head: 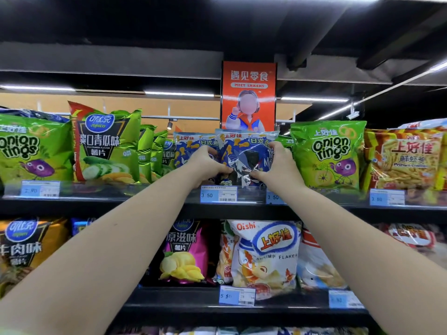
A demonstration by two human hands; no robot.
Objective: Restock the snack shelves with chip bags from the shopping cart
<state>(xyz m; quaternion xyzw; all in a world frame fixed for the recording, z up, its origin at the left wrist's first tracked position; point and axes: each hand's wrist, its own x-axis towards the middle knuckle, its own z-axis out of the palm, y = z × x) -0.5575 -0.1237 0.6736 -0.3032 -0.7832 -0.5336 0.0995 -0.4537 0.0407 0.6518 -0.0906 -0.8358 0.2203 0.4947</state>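
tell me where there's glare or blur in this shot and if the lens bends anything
Head view: glare flashes off the crinkled blue bag gripped by the left hand and right hand; the wide lens slightly bows the shelf edge; the lower-right bags are blurred; the ceiling is dark.

This is a shop — the snack aisle of a supermarket. Black shelves (96, 209) carry rows of chip bags (106, 146), among them a green onion rings bag (331, 153) and a white shrimp flakes bag (266, 257). Blue price labels (219, 194) sit on the shelf edges. An orange sign (249, 93) reading "MEET SNACKS" hangs above — beside long strip lights (179, 93).
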